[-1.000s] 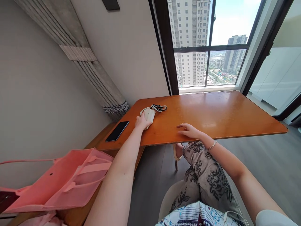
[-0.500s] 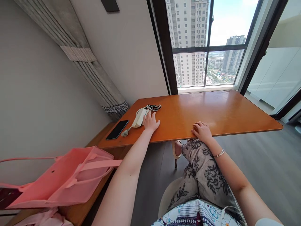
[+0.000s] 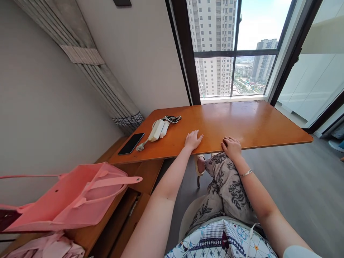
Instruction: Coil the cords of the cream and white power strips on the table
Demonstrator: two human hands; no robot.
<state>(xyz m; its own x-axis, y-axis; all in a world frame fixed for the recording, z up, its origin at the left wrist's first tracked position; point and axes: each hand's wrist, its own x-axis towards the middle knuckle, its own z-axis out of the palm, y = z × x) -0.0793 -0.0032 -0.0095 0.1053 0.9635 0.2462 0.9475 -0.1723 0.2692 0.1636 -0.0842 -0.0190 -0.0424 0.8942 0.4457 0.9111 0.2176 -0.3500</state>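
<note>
Table [image 3: 255, 125] edge was what both our hands sat on, at the near side. Left hand [image 3: 192, 140] lay flat, palm down, fingers spread, grasping nothing. Right hand [image 3: 231, 147] rested just beside it, fingers loosely curled over the near edge, nothing pinched that we could see. Judged the table as heavy, stiff wood with a glossy, fairly slick top; hold would be at the near edge with fingers hooked under, not on the flat face. Nearest loose item was the white power strip [image 3: 156, 130], lying on the table's left part, well apart from the left hand. We judged it as light, rigid plastic, not fragile, best taken around the body across its short width; its cord trailed to a plug [image 3: 139, 147] at the near end, so it would drag if lifted by the body alone. Black-and-white cable bundle [image 3: 172, 119] lay touching its far end: soft, floppy, would take a pinch at the coil. Black phone [image 3: 131, 143] lay flat near the left corner, thin and slippery, more breakable. Pink bag [image 3: 72, 195] sat off the table on a lower cabinet, soft and limp. Counts: one table, one strip, one plug, one cable bundle, one phone, one bag, two hands.
</note>
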